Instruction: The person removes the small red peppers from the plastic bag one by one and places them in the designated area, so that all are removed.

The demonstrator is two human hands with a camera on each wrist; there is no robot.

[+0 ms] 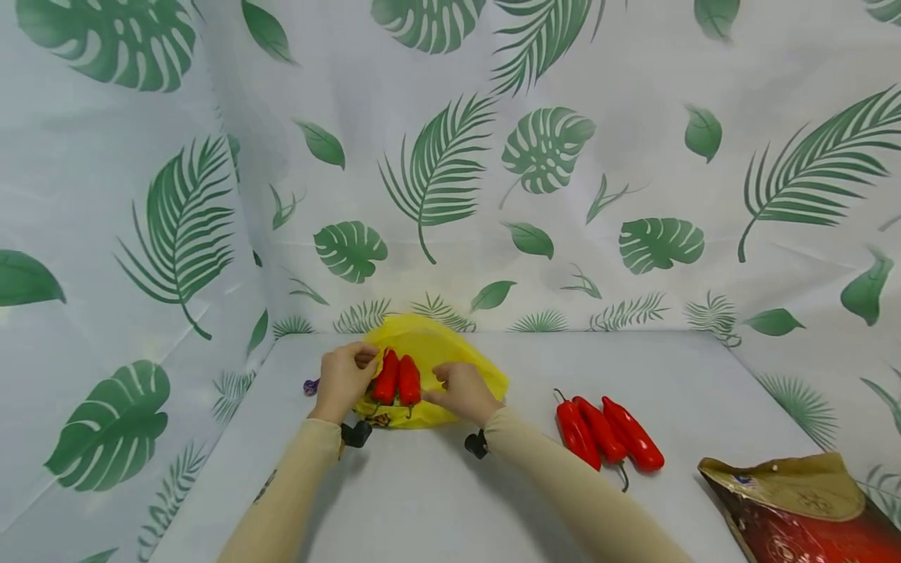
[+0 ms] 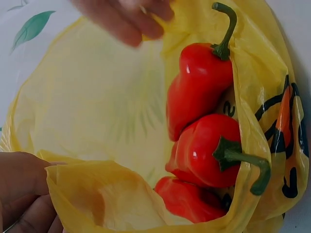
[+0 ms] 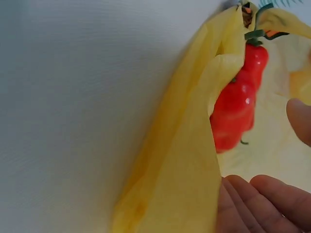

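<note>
A yellow plastic bag [image 1: 422,332] lies with its mouth spread at the far middle of the table. My left hand [image 1: 345,379] pinches the bag's left edge between thumb and fingers. Three red peppers [image 2: 199,87] with green stems show inside the bag in the left wrist view, side by side along its printed wall. My right hand [image 1: 466,391] is at the bag's right side, just right of the peppers. In the right wrist view its fingers [image 3: 267,199] extend inside the mouth, partly hidden by the bag's edge, with the thumb held apart.
Three more red peppers [image 1: 601,428] lie together on the white table [image 1: 422,500] to the right. A red and gold packet [image 1: 795,508] is at the front right corner. Something small and purple [image 1: 310,387] sits left of my left hand. Leaf-printed cloth [image 1: 450,156] hangs behind.
</note>
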